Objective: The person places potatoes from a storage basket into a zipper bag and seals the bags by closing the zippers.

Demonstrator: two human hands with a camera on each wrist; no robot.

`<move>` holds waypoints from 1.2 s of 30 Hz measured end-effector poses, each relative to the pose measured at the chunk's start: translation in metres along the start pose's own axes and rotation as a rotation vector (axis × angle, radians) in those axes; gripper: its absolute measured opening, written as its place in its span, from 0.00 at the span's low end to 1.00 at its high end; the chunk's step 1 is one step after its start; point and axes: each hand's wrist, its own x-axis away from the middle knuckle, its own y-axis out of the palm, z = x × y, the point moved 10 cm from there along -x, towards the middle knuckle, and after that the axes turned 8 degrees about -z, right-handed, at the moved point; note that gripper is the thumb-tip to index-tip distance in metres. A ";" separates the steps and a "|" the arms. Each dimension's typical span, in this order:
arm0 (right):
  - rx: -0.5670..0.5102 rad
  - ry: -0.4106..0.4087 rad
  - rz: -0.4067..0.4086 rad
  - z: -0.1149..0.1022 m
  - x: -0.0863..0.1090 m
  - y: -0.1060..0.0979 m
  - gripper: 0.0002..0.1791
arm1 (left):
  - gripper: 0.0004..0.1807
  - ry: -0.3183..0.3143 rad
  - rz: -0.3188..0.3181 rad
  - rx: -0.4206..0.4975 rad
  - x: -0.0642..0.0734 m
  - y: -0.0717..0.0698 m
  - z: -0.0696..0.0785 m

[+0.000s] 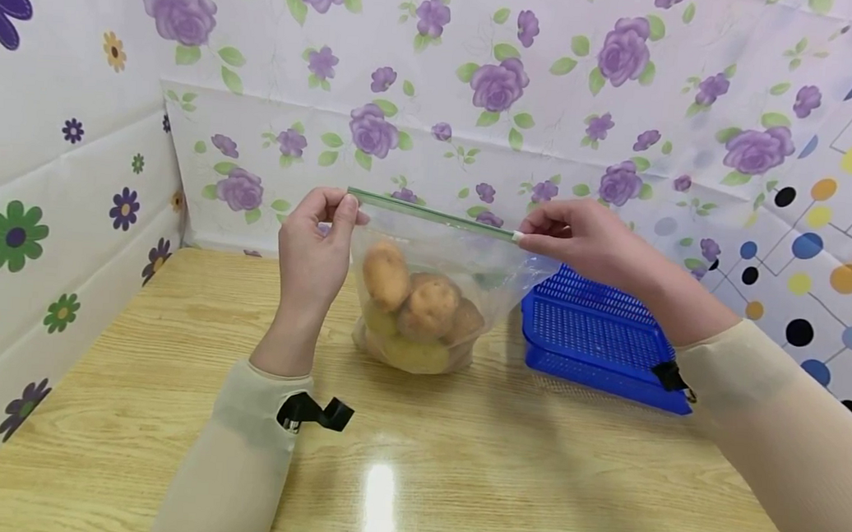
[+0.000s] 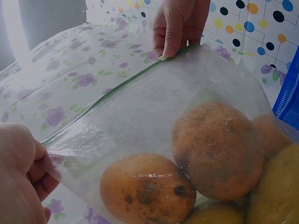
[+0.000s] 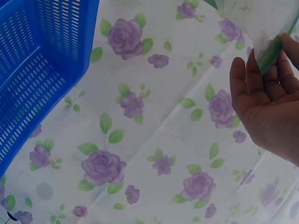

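Observation:
A clear zip bag [image 1: 495,279] with a green zip strip [image 1: 430,211] stands upright on the table. Several brown and yellowish potatoes [image 1: 434,306] fill its lower part. My left hand [image 1: 316,246] pinches the strip's left end between thumb and fingers. At the opposite end, my right hand [image 1: 584,240] pinches the strip, with a small white piece [image 1: 518,237] at its fingertips. Between both hands the strip is stretched nearly straight, sloping down to the right. The left wrist view shows dark spots on a potato [image 2: 148,189] through the plastic.
Right of the bag sits a blue perforated plastic basket [image 1: 598,344], partly behind my right forearm. The wood-grain table [image 1: 399,437] meets a flower-patterned cloth [image 1: 381,65] at the back. Patterned sheets also hang on both sides.

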 end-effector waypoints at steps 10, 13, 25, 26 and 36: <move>0.030 0.018 0.011 0.010 0.008 -0.007 0.10 | 0.10 -0.008 0.002 0.000 0.000 0.000 0.000; 0.026 0.034 0.013 0.016 0.011 -0.009 0.11 | 0.11 -0.011 0.006 0.001 0.000 -0.001 -0.001; 0.034 0.058 0.037 0.033 0.022 -0.017 0.13 | 0.10 -0.005 0.015 0.014 -0.001 -0.001 -0.001; 0.034 0.061 0.038 0.034 0.023 -0.018 0.13 | 0.10 -0.007 0.016 0.014 -0.001 -0.002 -0.001; 0.024 0.075 0.047 0.041 0.026 -0.021 0.12 | 0.10 -0.007 0.014 0.023 0.000 -0.002 -0.002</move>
